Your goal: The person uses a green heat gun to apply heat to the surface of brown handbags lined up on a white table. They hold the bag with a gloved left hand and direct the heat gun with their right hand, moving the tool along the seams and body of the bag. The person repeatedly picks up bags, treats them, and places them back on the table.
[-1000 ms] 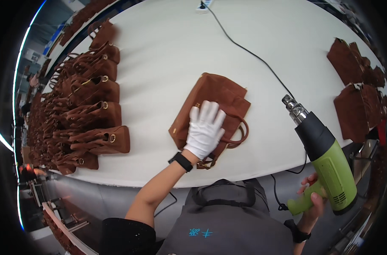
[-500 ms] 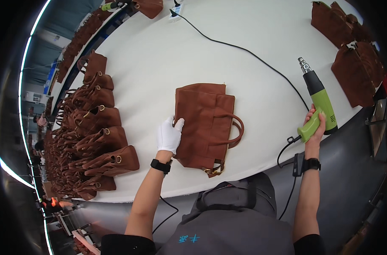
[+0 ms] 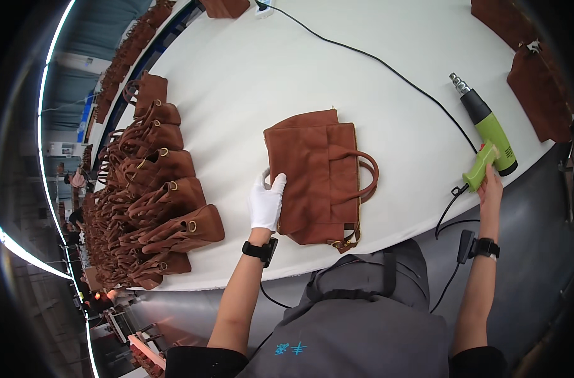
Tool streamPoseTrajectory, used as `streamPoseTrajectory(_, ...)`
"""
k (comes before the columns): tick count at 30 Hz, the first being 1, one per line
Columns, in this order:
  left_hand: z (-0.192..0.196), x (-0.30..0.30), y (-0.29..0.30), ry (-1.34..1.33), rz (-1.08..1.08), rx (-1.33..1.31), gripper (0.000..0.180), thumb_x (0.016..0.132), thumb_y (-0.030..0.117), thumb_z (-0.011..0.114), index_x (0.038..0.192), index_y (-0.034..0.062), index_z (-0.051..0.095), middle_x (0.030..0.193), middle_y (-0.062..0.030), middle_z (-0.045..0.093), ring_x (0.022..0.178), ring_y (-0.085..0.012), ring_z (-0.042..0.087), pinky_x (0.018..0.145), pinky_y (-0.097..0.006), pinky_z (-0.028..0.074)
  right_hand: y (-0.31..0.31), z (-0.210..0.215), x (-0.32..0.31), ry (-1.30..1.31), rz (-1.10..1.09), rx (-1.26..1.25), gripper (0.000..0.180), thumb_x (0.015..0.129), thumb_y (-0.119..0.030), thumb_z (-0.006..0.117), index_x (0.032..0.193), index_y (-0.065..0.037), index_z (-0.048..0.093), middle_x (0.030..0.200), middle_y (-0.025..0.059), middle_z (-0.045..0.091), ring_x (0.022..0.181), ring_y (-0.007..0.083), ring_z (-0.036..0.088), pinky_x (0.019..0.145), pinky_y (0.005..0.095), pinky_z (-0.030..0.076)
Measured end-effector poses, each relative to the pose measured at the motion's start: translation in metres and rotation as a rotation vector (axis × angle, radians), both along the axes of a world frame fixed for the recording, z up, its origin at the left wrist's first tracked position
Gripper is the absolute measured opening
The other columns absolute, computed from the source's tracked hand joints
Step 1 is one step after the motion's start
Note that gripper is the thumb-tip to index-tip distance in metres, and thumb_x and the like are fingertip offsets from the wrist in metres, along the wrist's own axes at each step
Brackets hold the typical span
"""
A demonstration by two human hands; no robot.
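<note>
Gloved left fingers (image 3: 277, 182) at brown bag (image 3: 309, 176), white tabletop (image 3: 400, 151), grey floor (image 3: 529, 214) below

handbag (image 3: 304, 183): tabletop (image 3: 236, 82) middle, towards near edge | bag rows (image 3: 206, 230): left of handbag | heat gun (image 3: 493, 133): right of handbag | other bags (image 3: 534, 91): farther right | power strip (image 3: 266, 12): far side, cord (image 3: 380, 59) running towards heat gun

Left hand (image 3: 266, 205) gloved, curled; right hand (image 3: 491, 186) bare.

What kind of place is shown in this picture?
Probably a bag workshop or factory: many similar brown handbags crowd the left of a white worktable, with a green heat gun at the right.
</note>
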State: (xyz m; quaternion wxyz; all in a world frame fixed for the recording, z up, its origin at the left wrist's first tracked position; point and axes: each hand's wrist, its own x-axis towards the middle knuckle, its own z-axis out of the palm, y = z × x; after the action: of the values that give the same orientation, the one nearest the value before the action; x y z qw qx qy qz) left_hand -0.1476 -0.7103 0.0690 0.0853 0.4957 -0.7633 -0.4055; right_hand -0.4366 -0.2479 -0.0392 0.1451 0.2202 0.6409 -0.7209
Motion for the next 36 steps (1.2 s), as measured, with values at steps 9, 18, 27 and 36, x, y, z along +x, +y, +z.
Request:
streamPoseTrajectory(9, 0.013, 0.001, 0.02, -0.119, -0.217, -0.647, 0.069, 0.084, 0.02, 0.073, 0.144, 0.003, 0.042, 0.13, -0.0219, 0.055, 0.118, -0.0377, 0.053, 0.101, -0.046, 0.044, -0.112, 0.087, 0.113, 0.83, 0.339, 0.751, 0.041, 0.087, -0.006, 0.065, 0.125, 0.001, 0.054, 0.124, 0.0193, 0.056, 0.118, 0.0362, 0.054, 0.1, 0.0412, 0.043)
streamPoseTrajectory(18, 0.016, 0.0, 0.07, 0.1, -0.526, -0.667, 0.055, 0.092, 0.013, 0.063, 0.142, 0.0006, 0.044, 0.146, -0.0244, 0.044, 0.137, -0.0402, 0.041, 0.113, -0.045, 0.034, -0.215, 0.078, 0.164, 1.055, 0.864, 0.522, 0.049, 0.088, -0.014, 0.065, 0.133, 0.001, 0.051, 0.136, 0.0184, 0.05, 0.129, 0.0358, 0.047, 0.106, 0.0455, 0.04)
streamPoseTrajectory(27, -0.051, -0.057, 0.055, -0.097, -0.952, -0.612, 0.072, 0.092, 0.052, 0.051, 0.144, 0.0022, 0.043, 0.145, -0.0188, 0.048, 0.14, -0.0308, 0.039, 0.117, -0.061, 0.009, -0.247, 0.011, 0.175, 1.295, 1.077, 0.748, 0.048, 0.091, -0.027, 0.059, 0.131, 0.0, 0.055, 0.147, 0.0133, 0.048, 0.143, 0.0272, 0.037, 0.117, 0.0443, 0.027)
streamPoseTrajectory(36, -0.053, -0.028, 0.079, 0.104, -0.752, -0.564, 0.068, 0.096, 0.035, 0.056, 0.149, -0.0005, 0.032, 0.156, -0.0272, 0.024, 0.142, -0.0495, 0.026, 0.117, -0.057, 0.02, -0.216, 0.014, 0.165, 1.289, 1.148, 0.688, 0.047, 0.089, -0.033, 0.064, 0.127, -0.005, 0.06, 0.143, 0.0083, 0.053, 0.14, 0.0226, 0.041, 0.112, 0.0454, 0.034)
